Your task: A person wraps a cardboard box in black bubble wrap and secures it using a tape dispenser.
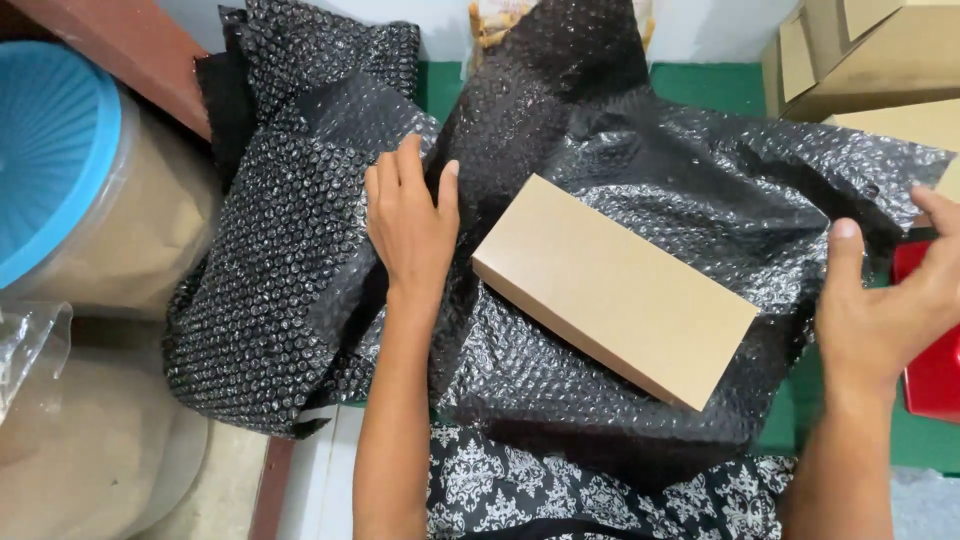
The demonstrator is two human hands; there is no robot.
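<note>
Green flooring (pixel 700 82) was seen at the far edge of the workspace, with a pale wall behind it and stacked cardboard cartons (pixel 870 55) at the upper right. Black bubble wrap (pixel 640 190) was spread across the middle of the view, bunched into folds on the left and laid flatter on the right. A plain tan cardboard box (pixel 615 288) was found lying flat on the wrap near its centre, turned at a slant, touched by neither hand.

The left hand (pixel 408 225) was laid palm-down on a fold of the wrap just left of the box, its fingers extended and slightly spread, nothing being gripped. The right hand (pixel 885 305) was held at the right edge of the wrap, thumb raised and fingers curled; whether the edge of the sheet was pinched could not be told.

A red object (pixel 930 345) was partly hidden behind the right hand. A clear tub with a blue lid (pixel 55 150) was seen at the left, with a clear plastic bag (pixel 30 345) below it. Black-and-white patterned cloth (pixel 600 490) was visible at the bottom.
</note>
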